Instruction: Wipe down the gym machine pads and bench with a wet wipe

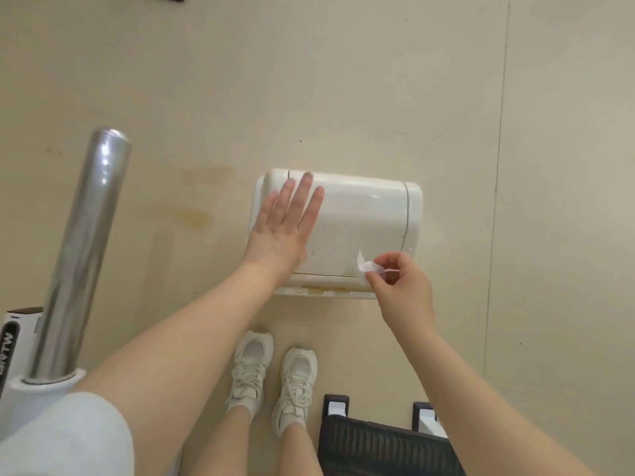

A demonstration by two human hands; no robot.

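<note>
A cream plastic wipe dispenser (364, 218) hangs on the beige wall straight ahead. My left hand (285, 225) lies flat on its left half, fingers straight and spread upward. At the dispenser's lower right corner, my right hand (400, 283) pinches a small white wet wipe (366, 266) between thumb and fingertips; the wipe's tip sticks up in front of the dispenser. No pad or bench surface is clearly visible.
A chrome machine post (80, 252) rises from a white base at the left, beside a black-and-white labelled part (13, 333). A black ribbed machine platform (381, 448) sits at the lower right. My white sneakers (275, 376) stand on the floor below the dispenser.
</note>
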